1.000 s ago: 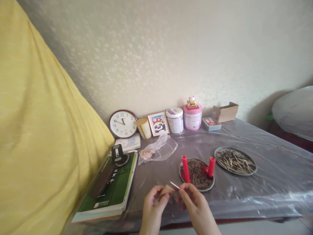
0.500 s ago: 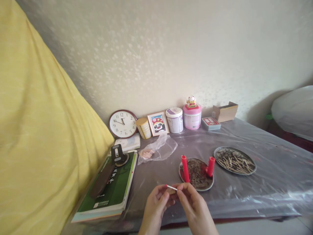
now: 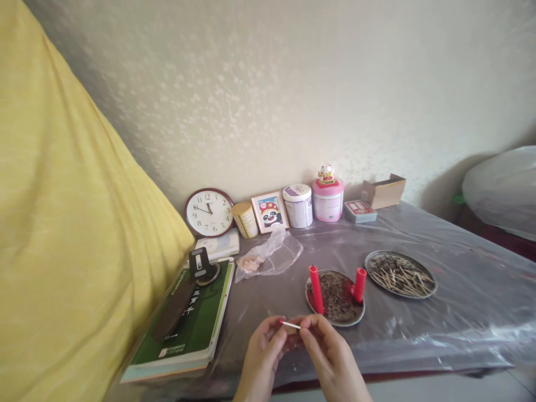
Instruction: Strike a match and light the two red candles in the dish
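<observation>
My right hand [image 3: 324, 340] pinches the bare end of a match [image 3: 291, 325], whose red head points left. Close beside it, my left hand [image 3: 268, 340] is closed round a small tan matchbox [image 3: 291, 331], mostly hidden by the fingers. The match lies just above the box, its head near my left fingertips; whether they touch, I cannot tell. Just beyond my hands, a round metal plate [image 3: 337, 322] bears a tall red candle [image 3: 316, 289] and a shorter red candle [image 3: 359, 285]. No flame shows on either.
Another metal plate [image 3: 434, 287] holds many used matchsticks. A crumpled clear bag [image 3: 285, 251] lies behind my hands. Green books [image 3: 201, 329] with a dark strap on top are at left, near a yellow curtain [image 3: 84, 223]. A clock [image 3: 209, 212] and tins [image 3: 298, 206] line the wall.
Both hands have shifted slightly left in view. The match has moved a little left and down over the box.
</observation>
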Demonstrator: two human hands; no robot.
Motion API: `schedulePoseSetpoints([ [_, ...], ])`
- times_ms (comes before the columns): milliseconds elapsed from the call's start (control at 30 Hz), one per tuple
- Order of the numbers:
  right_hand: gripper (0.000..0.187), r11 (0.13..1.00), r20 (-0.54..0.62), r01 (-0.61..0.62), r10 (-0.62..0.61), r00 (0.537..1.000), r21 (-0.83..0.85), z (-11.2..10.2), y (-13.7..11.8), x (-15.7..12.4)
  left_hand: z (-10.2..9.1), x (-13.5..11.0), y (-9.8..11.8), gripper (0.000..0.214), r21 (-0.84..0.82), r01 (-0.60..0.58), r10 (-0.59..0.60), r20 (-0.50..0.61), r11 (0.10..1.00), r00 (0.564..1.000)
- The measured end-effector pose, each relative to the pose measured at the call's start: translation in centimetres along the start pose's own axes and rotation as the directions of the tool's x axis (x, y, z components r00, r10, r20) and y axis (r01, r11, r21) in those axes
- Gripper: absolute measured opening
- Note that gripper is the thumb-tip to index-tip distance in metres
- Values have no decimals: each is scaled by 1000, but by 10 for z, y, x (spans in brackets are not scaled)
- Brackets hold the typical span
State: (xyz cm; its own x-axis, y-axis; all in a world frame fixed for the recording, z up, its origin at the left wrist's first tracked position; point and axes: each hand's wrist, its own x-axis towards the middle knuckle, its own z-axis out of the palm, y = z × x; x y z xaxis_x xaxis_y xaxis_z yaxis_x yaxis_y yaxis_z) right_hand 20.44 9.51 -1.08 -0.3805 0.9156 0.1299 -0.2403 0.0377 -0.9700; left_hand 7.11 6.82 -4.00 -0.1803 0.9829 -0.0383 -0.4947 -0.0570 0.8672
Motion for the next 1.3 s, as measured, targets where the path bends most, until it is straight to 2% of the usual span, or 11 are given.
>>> schedulePoseSetpoints([
  [67,22,1000,4,-6,6,1000,12,0,-1,1,1,0,1,21,-9,-3,3,3,1000,1000],
  [167,25,998,-49,-13,11,999,-54,-5,0,3,0,0,4,22,-11,-15,14,-57,1000,998],
  [300,25,952,-162,-48,-2,987,-302,-18,1,6,-7,3,9,22,-21,-49,43,-227,999,973],
  [400,19,850,-178,-32,-74,981,-526,-27,2,7,-12,6,13,21,-61,-74,54,-284,995,957],
  [533,12,711,-124,17,-145,982,-703,-31,4,7,-14,6,15,25,-121,-61,26,-277,991,961],
  [700,13,623,-30,64,-140,990,-780,-26,5,4,-10,3,13,28,-66,-66,51,-210,996,976],
  [867,13,593,-2,97,-165,986,-799,-24,7,2,-7,2,8,34,-18,-44,41,-124,999,991],
  [1167,12,531,-12,94,-193,981,-842,-26,9,3,-5,2,10,38,9,-45,46,-156,999,987],
  [1300,12,558,-17,118,-231,973,-822,-25,8,2,-7,1,7,35,8,-34,35,-132,999,991],
])
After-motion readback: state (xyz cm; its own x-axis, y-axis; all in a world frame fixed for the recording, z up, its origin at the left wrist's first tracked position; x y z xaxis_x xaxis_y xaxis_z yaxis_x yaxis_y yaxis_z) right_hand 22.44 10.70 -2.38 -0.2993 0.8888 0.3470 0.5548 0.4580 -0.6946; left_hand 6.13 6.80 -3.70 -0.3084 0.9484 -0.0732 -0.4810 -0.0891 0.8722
